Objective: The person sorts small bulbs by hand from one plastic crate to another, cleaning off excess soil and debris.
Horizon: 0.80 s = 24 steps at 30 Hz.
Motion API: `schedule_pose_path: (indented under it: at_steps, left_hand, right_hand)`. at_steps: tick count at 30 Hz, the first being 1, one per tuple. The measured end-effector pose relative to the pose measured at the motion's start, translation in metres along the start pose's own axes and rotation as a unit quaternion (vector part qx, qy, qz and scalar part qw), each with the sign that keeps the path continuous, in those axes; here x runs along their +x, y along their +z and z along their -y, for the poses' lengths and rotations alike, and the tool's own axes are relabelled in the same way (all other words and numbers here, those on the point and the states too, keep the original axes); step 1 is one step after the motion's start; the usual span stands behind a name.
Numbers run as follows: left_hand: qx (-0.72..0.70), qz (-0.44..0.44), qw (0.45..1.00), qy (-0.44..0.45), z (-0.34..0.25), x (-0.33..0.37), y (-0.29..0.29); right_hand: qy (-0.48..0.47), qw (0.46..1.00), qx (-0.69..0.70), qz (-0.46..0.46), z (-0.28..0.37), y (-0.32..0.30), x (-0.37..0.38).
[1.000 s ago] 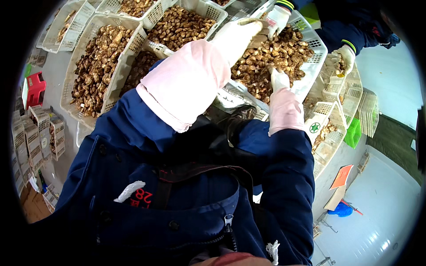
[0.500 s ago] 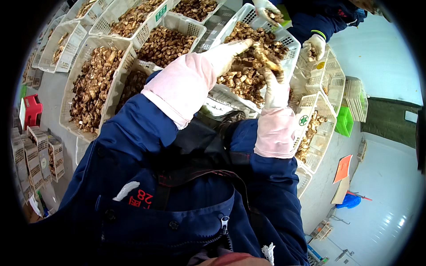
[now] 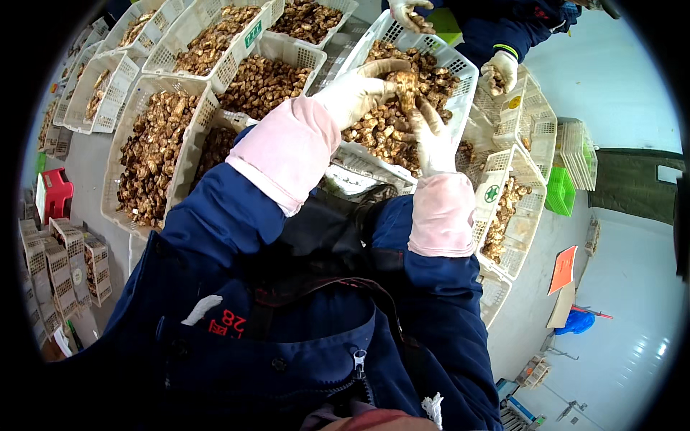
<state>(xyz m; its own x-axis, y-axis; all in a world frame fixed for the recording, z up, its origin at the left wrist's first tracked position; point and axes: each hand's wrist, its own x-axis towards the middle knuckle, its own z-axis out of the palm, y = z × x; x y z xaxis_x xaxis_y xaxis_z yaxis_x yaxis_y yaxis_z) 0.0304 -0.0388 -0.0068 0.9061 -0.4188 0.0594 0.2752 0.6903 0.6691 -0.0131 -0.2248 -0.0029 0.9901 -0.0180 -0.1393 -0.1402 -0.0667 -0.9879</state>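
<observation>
Sleeves, two, navy (image 3: 215, 208): reaching forward from the body, the left slanting inward, the right running nearly straight ahead.
Cuffs, two, pink (image 3: 287, 154): one behind each hand.
Left hand (image 3: 353, 97), white-gloved: wrist bent inward, fingers curled, closed on the upper part of a brown piece.
Brown piece (image 3: 405, 85), mushroom-like: stands roughly upright between the hands, above the heap.
Right hand (image 3: 434, 140), white-gloved: fingers pointing forward and towards the left hand, slightly spread, tips at the piece's lower end; whether they grip it cannot be told.
White crate (image 3: 466, 92), perforated: beneath both hands, tilted in view, holding a heap of similar pieces (image 3: 374, 134).
Filled crate (image 3: 194, 136): left of the left hand, more crates beyond.
Crate with green emblem (image 3: 528, 237): right of the right hand, partly filled.
Co-worker's hand (image 3: 501, 70), gloved: beyond the right hand, holding pieces.
Green basket (image 3: 560, 192): farther right.
Red stool (image 3: 56, 192): far left of the left hand.
</observation>
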Motion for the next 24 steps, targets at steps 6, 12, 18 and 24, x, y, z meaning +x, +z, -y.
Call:
schedule_pose_path:
  at_steps: [6, 12, 18, 24]
  left_hand:
    - [0.002, 0.018, 1.0, -0.022, -0.002, -0.001, 0.004]
    - [0.08, 0.002, 0.997, 0.011, 0.0, -0.001, 0.009]
    - [0.104, -0.049, 0.993, 0.019, -0.003, -0.001, -0.005]
    - [0.141, -0.042, 0.989, -0.02, 0.007, 0.0, 0.007]
  right_hand:
    - [-0.063, 0.998, 0.009, -0.013, -0.031, -0.015, 0.018]
    - [-0.125, 0.989, -0.056, -0.062, -0.021, -0.013, 0.008]
    - [-0.03, 0.982, 0.059, -0.179, 0.042, -0.024, -0.037]
    - [-0.061, 0.942, 0.071, -0.322, -0.015, -0.178, -0.127]
